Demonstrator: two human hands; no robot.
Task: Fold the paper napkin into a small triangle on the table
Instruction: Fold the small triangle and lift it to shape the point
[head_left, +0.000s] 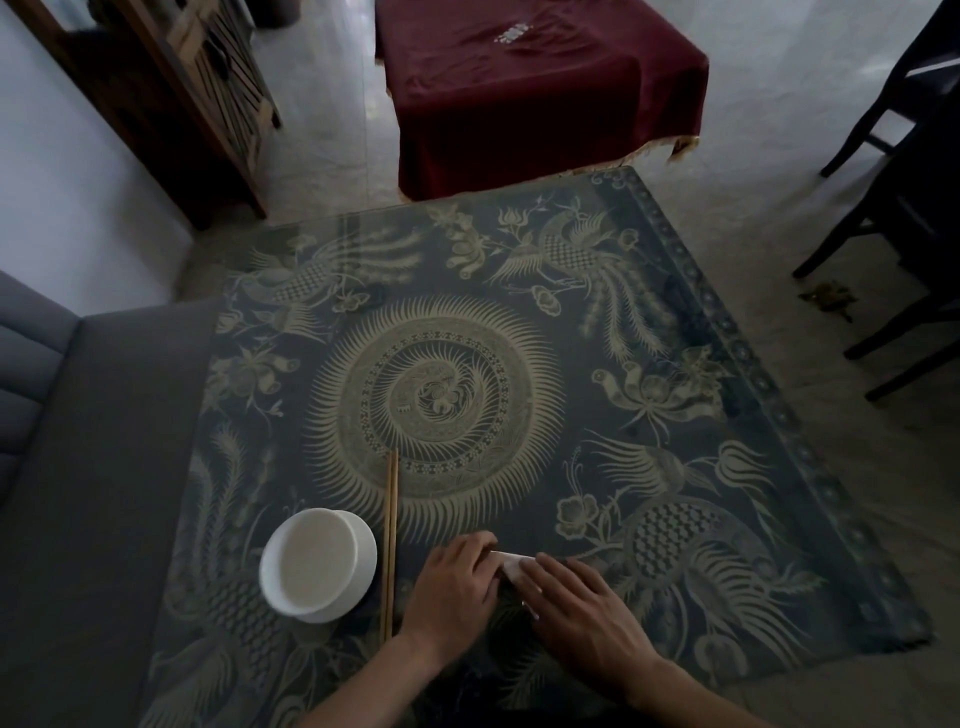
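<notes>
A white paper napkin (511, 562) lies on the patterned table (649, 405) near its front edge. Only a small folded strip shows between my hands; the rest is hidden beneath them. My left hand (454, 590) lies palm down on the napkin's left part, fingers curled over it. My right hand (574, 597) presses flat on the right part, fingers pointing up and left. The two hands touch over the napkin.
A white bowl (318, 565) stands left of my hands, with a pair of wooden chopsticks (390, 540) lying upright between bowl and hands. A grey sofa (78, 467) borders the table's left. A red-draped table (540, 88) and dark chairs (904, 171) stand beyond.
</notes>
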